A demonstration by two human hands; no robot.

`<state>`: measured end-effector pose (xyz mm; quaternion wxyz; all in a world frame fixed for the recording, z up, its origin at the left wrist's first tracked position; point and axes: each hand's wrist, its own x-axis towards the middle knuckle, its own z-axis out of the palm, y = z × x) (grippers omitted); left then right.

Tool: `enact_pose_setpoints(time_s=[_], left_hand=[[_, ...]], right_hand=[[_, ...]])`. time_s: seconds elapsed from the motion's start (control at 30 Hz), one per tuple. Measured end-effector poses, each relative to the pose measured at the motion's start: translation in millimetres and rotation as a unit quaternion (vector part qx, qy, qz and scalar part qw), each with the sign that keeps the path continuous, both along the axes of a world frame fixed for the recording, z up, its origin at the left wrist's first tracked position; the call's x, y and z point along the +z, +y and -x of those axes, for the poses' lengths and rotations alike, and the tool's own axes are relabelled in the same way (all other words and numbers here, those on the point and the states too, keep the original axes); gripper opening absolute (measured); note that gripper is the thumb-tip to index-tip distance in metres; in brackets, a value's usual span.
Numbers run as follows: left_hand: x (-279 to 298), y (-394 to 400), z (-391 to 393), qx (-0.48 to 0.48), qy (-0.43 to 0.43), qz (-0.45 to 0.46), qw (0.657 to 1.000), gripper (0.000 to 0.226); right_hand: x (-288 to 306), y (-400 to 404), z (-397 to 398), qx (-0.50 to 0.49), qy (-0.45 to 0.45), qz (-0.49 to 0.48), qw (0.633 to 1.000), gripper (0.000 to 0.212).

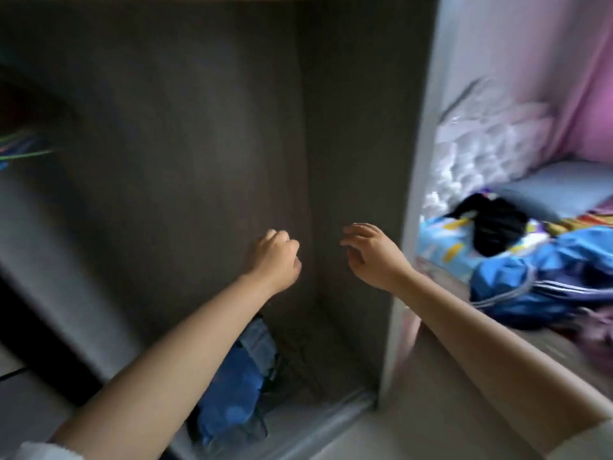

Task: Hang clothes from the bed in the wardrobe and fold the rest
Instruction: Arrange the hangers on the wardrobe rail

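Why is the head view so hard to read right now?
Head view: motion blur smears the bed and hangers; the wardrobe interior is dim while the bed side is bright; wide-angle bends its edges; both hands stay fairly sharp.

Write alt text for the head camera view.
Two bare hands, left hand curled, right hand relaxed, reach empty into a dark wardrobe. On the bed at right lie a blue jacket and black garment.

A blue jacket with white stripes and a black crumpled cloth lie on the colourful bed, beside the dark open wardrobe.
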<state>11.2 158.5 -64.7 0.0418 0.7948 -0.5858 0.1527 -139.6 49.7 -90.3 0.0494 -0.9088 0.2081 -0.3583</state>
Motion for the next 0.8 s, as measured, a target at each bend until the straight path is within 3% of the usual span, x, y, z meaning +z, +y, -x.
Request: enact_pose_setpoints(time_s=[0.17,0.3,0.47,0.8], left_hand=[[-6,-117,155,-0.139,0.004,-0.036,0.990,0.030],[-12,-199,284,-0.225,0.008,-0.058,0.973,0.032],[-34,-268,444,-0.326,0.019,-0.095,0.940,0.033],[-80,-378,622,-0.429,0.004,-0.164,0.888,0.034]], right_hand=[[-3,-68,176,-0.140,0.030,0.050,0.988,0.018],[-13,-103,314,-0.235,0.045,-0.006,0.971,0.015],[-36,-124,470,-0.404,0.012,-0.112,0.908,0.024],[-85,-173,637,-0.542,0.051,-0.215,0.811,0.028]])
